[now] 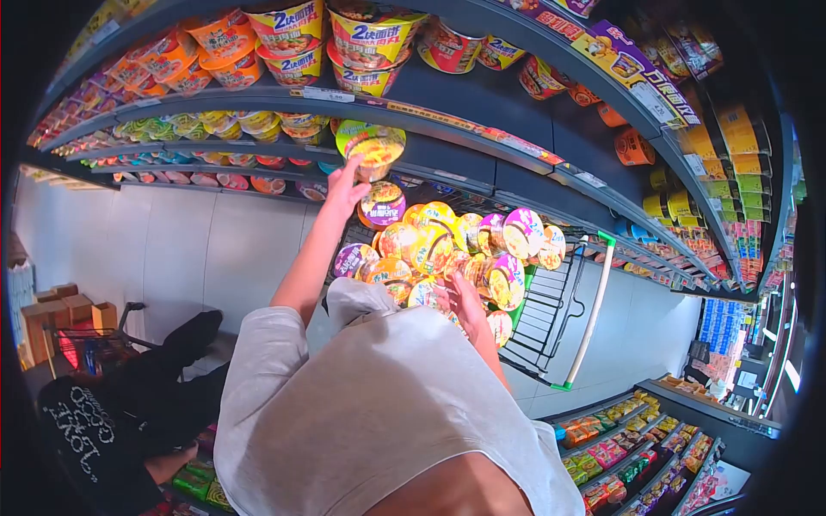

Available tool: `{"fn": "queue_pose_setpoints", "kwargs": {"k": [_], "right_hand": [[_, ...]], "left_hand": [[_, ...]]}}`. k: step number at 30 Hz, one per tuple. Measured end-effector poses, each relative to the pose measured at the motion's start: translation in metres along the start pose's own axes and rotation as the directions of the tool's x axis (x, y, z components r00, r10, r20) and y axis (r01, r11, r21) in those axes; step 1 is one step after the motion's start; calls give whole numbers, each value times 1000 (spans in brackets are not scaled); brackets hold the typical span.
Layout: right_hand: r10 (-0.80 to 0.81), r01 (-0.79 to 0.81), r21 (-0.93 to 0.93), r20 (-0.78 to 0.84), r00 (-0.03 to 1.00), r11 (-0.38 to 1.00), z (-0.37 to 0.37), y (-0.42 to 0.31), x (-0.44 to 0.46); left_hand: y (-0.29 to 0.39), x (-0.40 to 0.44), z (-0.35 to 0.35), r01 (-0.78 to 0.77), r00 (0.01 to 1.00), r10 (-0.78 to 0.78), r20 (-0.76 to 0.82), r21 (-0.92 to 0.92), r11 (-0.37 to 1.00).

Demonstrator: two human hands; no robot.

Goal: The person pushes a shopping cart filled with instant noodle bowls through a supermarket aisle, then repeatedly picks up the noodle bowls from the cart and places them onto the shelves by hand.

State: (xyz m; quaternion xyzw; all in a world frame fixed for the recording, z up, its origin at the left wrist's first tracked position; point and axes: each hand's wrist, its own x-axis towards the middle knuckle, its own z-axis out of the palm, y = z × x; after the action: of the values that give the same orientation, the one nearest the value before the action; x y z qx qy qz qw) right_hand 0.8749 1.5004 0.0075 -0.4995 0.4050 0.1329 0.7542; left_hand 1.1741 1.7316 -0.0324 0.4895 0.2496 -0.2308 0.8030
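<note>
My left hand point(345, 187) reaches up and forward, its fingers closed on an instant noodle bowl point(376, 151) with a green and yellow lid. The bowl is tilted toward me, in front of the shelf edge and above the cart. Below it lies a noodle bowl with a purple and white lid point(383, 205). My right hand point(465, 303) is low over the heaped noodle bowls point(428, 251) in the shopping cart point(551, 297), fingers apart and touching the bowls. Part of that hand's contact is hard to make out.
Shelves of noodle bowls point(366, 39) curve across the top and right. A white and green cart handle point(594, 310) extends right. At lower left, a person in black point(95, 430) is near a cart and cardboard boxes point(64, 314). Packaged goods point(611, 447) fill a lower-right shelf.
</note>
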Motion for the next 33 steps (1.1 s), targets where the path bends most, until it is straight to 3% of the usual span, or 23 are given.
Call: {"fn": "queue_pose_setpoints", "kwargs": {"k": [5,7,10,13,16,23,26,30,33], "right_hand": [[51,-49,38,-54,997,998,-29,34,-4],[68,-68,4,-146,987,998,-29,42,-5],[63,-67,-23,-147,987,997,-31,52,-4],[55,-58,-15,-150,987,998,-31,66,2],[58,-65,-50,-129,990,997,-31,72,7],[-25,11,-96,-150,988,995,-58,108,22],[-103,74,-164,-176,979,984,-65,118,22],[-132,72,-318,-172,976,946,-62,109,5],[-211,186,-133,-208,955,974,-66,132,10]], "left_hand": [[25,48,6,-31,999,33,18,-108,994],[31,69,9,-33,999,29,-25,-163,986],[32,101,16,-66,995,48,-90,-204,977],[34,111,18,-55,996,74,48,-331,942],[39,112,26,-110,988,75,-136,-275,955],[49,75,33,-177,971,146,-188,-157,972],[23,69,8,-55,998,51,-42,-115,992],[-28,22,-20,68,997,-69,20,50,996],[-70,-3,-55,223,969,-240,66,198,955]]}}
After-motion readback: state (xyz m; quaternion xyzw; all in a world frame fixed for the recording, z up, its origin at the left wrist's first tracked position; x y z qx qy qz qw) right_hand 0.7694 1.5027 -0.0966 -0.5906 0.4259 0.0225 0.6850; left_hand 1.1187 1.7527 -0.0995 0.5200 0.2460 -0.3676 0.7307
